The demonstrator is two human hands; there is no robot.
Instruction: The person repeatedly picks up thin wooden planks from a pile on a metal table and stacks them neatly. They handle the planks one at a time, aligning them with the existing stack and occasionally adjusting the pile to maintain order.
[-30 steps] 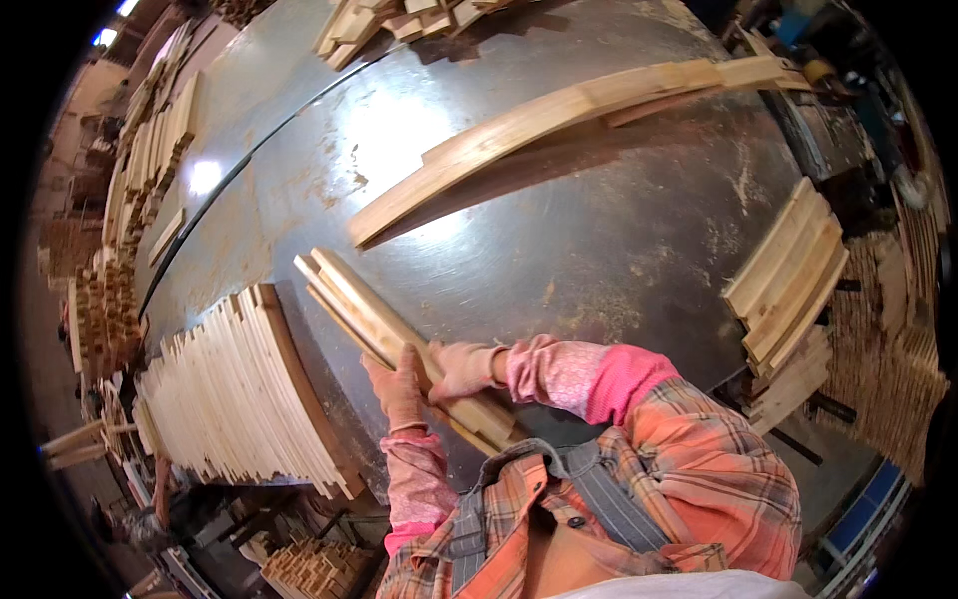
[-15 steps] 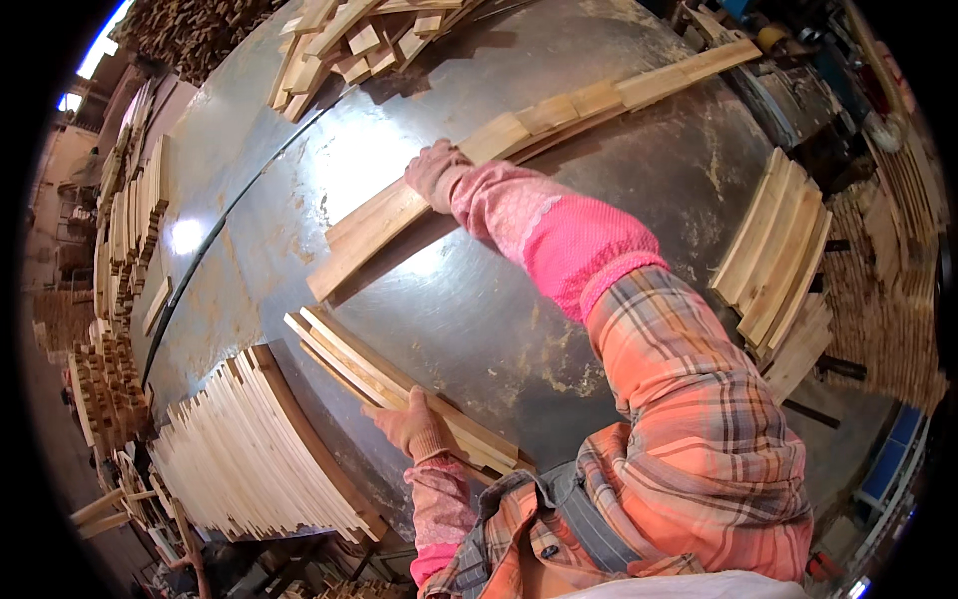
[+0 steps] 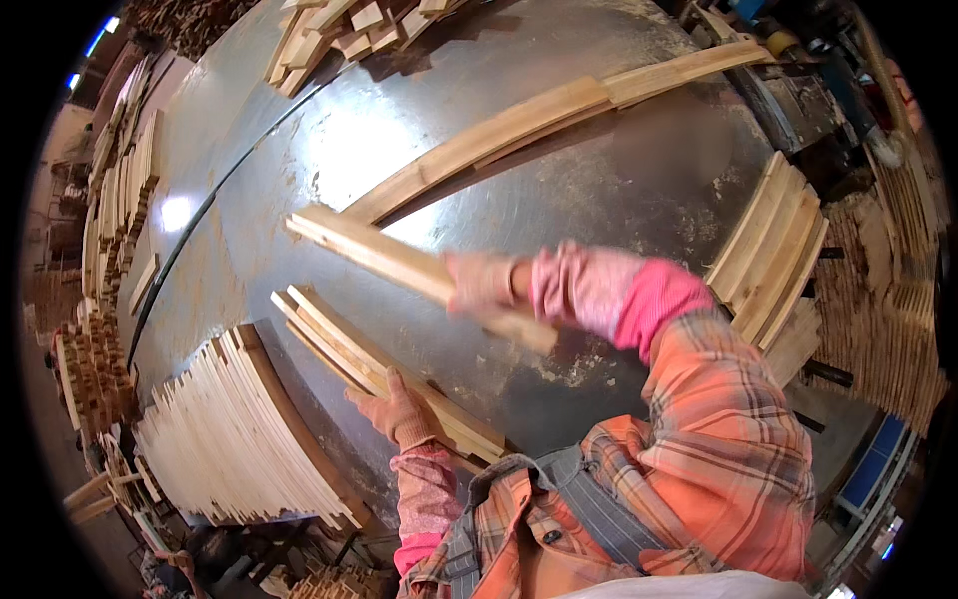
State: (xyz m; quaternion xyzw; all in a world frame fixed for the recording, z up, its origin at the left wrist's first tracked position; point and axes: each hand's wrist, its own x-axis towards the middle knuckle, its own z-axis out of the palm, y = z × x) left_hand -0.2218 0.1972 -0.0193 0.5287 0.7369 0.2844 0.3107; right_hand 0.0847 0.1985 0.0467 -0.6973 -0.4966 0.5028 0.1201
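Observation:
My right hand (image 3: pixel 484 283), in a pinkish glove and slightly blurred, is closed around a pale wooden board (image 3: pixel 374 243). The board slants across the middle of the metal table (image 3: pixel 589 290); whether it touches the surface I cannot tell. Nearer to me, my left hand (image 3: pixel 397 411) is closed on the side of a small bundle of wooden strips (image 3: pixel 339 344), thumb on top. Beyond the right hand, a line of end-to-end boards (image 3: pixel 499 128) runs from mid-table toward the far right.
Many thin strips (image 3: pixel 235 429) stand side by side at the near left. A loose heap of short pieces (image 3: pixel 349 30) lies at the far edge. Stacked boards (image 3: pixel 768 250) sit at the right edge, machinery (image 3: pixel 788 100) behind them. A dark cable-like line (image 3: pixel 200 215) crosses the left side.
My right hand has moved back toward me and to the right, bringing a board off the near end of the line. My left hand stays on the strips.

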